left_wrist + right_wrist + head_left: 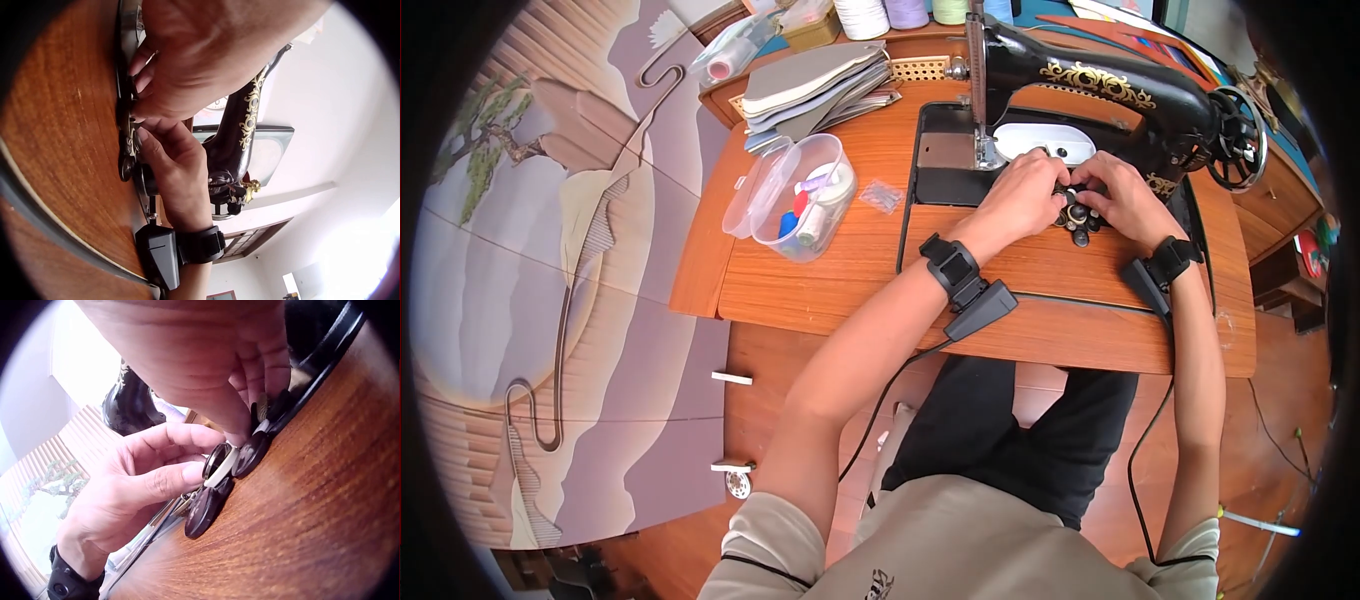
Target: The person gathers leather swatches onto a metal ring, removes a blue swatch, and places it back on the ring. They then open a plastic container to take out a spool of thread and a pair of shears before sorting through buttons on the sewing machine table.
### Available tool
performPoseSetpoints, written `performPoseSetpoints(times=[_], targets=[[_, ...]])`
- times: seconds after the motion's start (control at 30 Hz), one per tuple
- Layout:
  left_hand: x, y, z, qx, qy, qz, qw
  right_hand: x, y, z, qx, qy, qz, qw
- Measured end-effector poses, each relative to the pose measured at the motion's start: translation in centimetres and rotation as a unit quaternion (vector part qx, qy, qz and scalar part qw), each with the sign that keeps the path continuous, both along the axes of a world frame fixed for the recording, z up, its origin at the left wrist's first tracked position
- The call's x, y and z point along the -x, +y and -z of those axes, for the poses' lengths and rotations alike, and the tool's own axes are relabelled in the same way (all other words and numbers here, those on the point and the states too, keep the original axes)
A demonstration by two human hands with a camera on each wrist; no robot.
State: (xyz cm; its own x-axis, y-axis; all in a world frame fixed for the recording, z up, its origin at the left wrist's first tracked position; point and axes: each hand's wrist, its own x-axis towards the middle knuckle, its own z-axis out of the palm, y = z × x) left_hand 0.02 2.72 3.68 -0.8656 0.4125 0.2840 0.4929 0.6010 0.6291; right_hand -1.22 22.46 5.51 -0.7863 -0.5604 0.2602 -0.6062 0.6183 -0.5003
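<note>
A small pile of dark round buttons point(1080, 238), some with pale or gold parts, lies on the wooden table in front of the sewing machine point(1090, 75). Both hands work in this pile. My left hand point(1025, 195) pinches a dark, shiny-rimmed button point(217, 461) between thumb and forefinger at the pile's left side. From the other side, my right hand point(1128, 200) curls its thumb and fingers around a dark button point(255, 415), partly hidden by the fingers. Just behind the hands sits a white oval dish point(1018, 138) with a dark button in it.
A clear plastic tub point(840, 205) with its lid open holds thread spools to the left. Beside it lies a small clear packet point(882, 196). Folded fabric pieces point(810, 95) are stacked behind the tub, and thread cones point(863, 18) stand at the back.
</note>
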Motion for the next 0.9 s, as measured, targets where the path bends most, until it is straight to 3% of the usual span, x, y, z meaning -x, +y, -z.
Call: performPoseSetpoints(times=[0.67, 0.9], targets=[[0.1, 0.1, 0.2, -0.012, -0.001, -0.005, 1.0, -0.4, -0.7, -0.7, 0.033, -0.039, 0.011, 0.999], [0.3, 0.3, -0.1, -0.07, 0.007, -0.024, 0.997, -0.3, -0.7, -0.9, 0.048, -0.044, 0.015, 0.998]])
